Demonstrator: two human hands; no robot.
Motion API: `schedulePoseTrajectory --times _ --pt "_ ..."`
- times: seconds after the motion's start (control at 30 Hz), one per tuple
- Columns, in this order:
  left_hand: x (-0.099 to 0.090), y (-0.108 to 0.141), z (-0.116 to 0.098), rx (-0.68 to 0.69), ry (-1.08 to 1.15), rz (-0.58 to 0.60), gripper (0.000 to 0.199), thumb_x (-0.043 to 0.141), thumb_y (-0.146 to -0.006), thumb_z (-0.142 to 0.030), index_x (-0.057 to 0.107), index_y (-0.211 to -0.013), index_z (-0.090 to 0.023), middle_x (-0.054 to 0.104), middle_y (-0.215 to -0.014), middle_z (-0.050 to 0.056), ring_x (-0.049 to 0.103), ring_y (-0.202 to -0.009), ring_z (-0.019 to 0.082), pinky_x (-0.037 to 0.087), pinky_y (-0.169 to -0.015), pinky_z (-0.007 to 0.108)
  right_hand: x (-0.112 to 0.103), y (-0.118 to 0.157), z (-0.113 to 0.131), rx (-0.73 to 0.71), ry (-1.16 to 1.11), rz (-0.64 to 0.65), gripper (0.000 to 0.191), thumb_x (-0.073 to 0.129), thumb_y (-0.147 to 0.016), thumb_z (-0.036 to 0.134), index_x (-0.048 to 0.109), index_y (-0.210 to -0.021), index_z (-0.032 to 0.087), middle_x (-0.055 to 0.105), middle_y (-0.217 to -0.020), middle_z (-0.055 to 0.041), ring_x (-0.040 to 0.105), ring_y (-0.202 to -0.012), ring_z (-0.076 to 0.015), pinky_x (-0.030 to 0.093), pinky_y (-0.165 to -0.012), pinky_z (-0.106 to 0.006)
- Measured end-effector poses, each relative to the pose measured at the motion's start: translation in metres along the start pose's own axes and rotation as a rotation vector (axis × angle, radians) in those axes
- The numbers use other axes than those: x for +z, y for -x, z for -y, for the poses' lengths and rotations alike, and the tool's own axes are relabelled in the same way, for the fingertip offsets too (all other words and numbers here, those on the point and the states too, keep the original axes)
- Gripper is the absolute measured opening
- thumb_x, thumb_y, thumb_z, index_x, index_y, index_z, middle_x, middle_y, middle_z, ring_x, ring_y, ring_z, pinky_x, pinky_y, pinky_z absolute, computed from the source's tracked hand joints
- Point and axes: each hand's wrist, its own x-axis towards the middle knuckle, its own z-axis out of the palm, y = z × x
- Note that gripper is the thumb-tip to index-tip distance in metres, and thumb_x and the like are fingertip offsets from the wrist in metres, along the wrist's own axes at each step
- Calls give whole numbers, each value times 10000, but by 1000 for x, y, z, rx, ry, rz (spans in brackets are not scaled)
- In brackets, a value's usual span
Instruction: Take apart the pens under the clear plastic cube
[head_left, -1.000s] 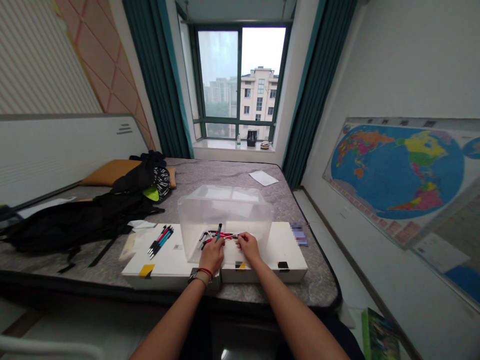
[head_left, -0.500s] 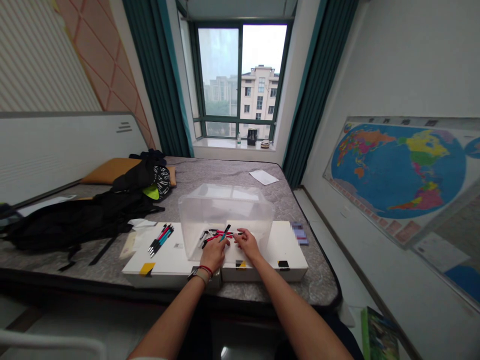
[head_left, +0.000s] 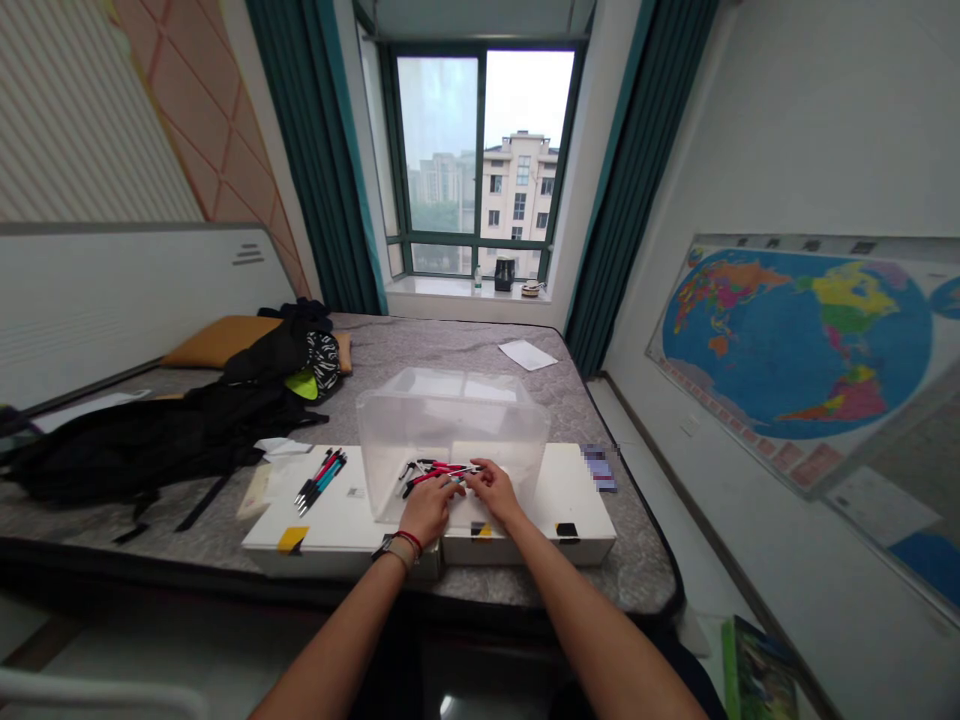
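A clear plastic box [head_left: 453, 425] lies with its opening toward me, and a heap of pens [head_left: 431, 470], red, black and white, is inside it. My left hand [head_left: 426, 508] is at the front of the heap, fingers closed around a blue pen [head_left: 455, 481] that is mostly hidden. Close beside it, my right hand [head_left: 493, 489] has its thumb and fingertips pinched at the end of a slim white-and-dark pen. To the left, a separate row of pens [head_left: 321, 483], black, red and blue, lies on a white carton [head_left: 337, 525].
A second white carton [head_left: 559, 500] supports the box's right side. Both cartons rest on a grey mattress [head_left: 637, 560]. A black backpack [head_left: 172, 440] and tissues [head_left: 281, 450] are at left. A paper sheet [head_left: 528, 354] lies farther back, and a blurred purple item [head_left: 600, 468] at right.
The blue pen in my left hand has tipped down from its raised slant and shows less. My right hand has shifted slightly left, closer to the left fingers.
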Motion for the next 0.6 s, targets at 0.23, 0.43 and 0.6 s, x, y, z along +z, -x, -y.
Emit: schedulePoseTrajectory --times 0.23,0.43,0.6 --pt "1 1 1 7 23 -27 362 422 -774 -31 650 -951 -250 608 -962 34 544 -925 182 393 -842 302 -1 2 1 -17 208 55 325 611 -765 251 685 -1079 212 685 -752 -6 581 -655 -144 475 -656 -258" --pt "2 1 1 6 48 -41 374 419 -771 -18 655 -943 -250 601 -1036 31 541 -982 180 399 -883 309 1 5 8 -75 293 46 219 584 -786 254 737 -943 241 731 -889 -21 643 -774 -176 500 -768 -293" --pt "2 1 0 -61 60 -33 346 415 -766 -1 655 -863 -231 593 -985 26 556 -919 166 406 -856 294 6 7 7 7 276 -111 226 546 -816 295 720 -929 208 722 -786 -35 666 -671 -180 520 -700 -296"
